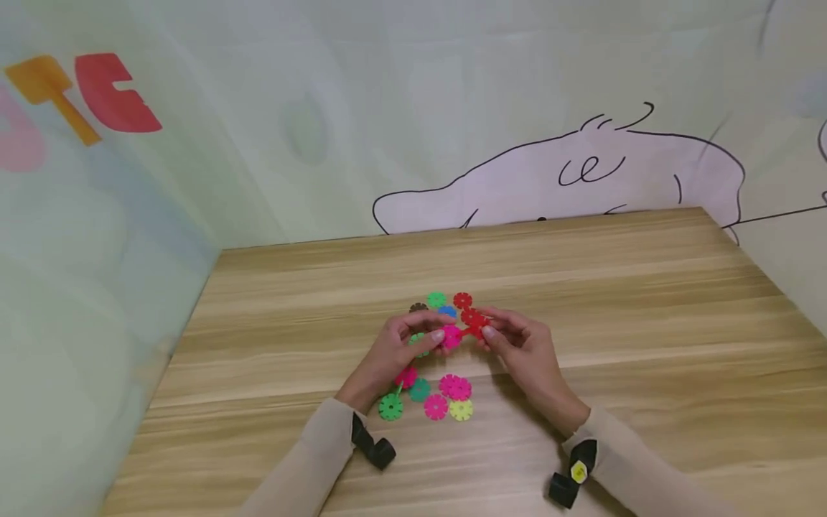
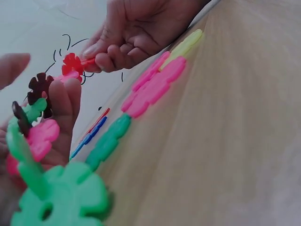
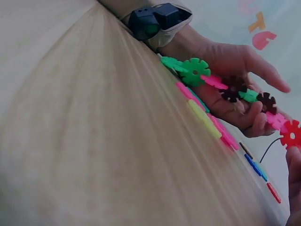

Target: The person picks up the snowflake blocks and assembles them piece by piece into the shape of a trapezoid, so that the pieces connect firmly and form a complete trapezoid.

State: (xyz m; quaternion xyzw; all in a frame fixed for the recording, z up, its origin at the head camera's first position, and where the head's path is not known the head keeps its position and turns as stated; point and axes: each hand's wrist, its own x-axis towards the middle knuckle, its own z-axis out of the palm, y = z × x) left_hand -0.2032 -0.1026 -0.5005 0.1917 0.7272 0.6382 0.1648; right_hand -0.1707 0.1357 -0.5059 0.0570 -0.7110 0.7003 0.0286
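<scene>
A chain of slotted plastic snowflake discs (image 3: 233, 88), in green, pink, dark brown and red, runs along my left hand (image 1: 390, 348). Its curled fingers hold the chain near a pink disc (image 1: 451, 336); in the right wrist view the thumb stands away from the discs. My right hand (image 1: 533, 355) pinches red plastic at the chain's far end, beside a red disc (image 2: 72, 63) that faces the left wrist camera. The chain's near end, a green disc (image 2: 61, 197), hangs by the left wrist. Fingers partly hide how the red pieces join.
Loose discs lie flat on the wooden table (image 1: 258, 323): pink (image 1: 436, 407), yellow (image 1: 461, 410) and teal (image 1: 419, 390) ones nearer me, with green (image 1: 436, 299), red (image 1: 462, 300), blue (image 1: 446, 311) and brown (image 1: 418, 307) ones beyond the hands. A printed curtain (image 1: 323, 143) stands behind the table.
</scene>
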